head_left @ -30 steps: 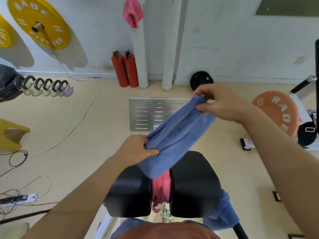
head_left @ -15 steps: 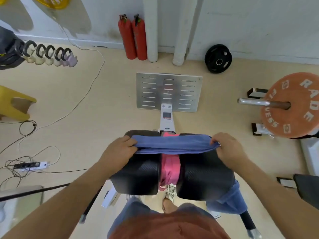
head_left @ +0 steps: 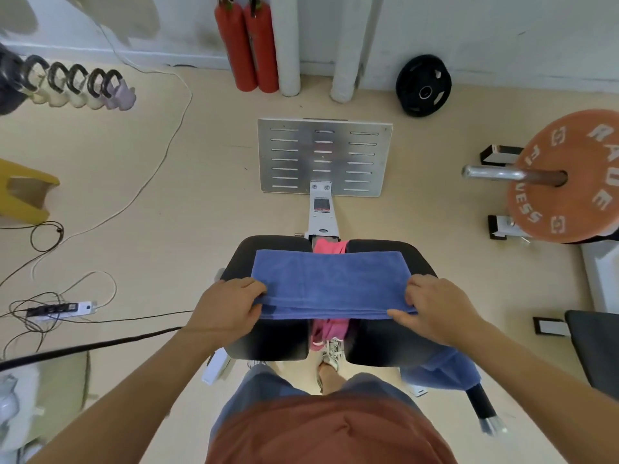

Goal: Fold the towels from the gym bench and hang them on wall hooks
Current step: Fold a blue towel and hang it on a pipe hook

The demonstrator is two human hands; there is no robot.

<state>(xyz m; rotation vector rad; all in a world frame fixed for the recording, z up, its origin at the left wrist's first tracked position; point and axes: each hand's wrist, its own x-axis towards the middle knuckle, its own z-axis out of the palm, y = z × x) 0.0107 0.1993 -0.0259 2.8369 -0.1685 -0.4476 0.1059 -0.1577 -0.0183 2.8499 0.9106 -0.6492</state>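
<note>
- Since half a second ago, I see the folded blue towel [head_left: 330, 283] spread flatter across both black bench pads [head_left: 271, 339], its near edge now pulled toward the person.
- Under it, a pink towel [head_left: 330, 246] sits in the gap between the pads, mostly hidden; another blue towel [head_left: 442, 371] hangs at the right, partly covered.
- Left hand [head_left: 227, 309] and right hand [head_left: 435, 306] stay well apart, each pinching a near corner.
- On the orange weight plate [head_left: 569, 182] I read "RADE" and "FITNESS".
</note>
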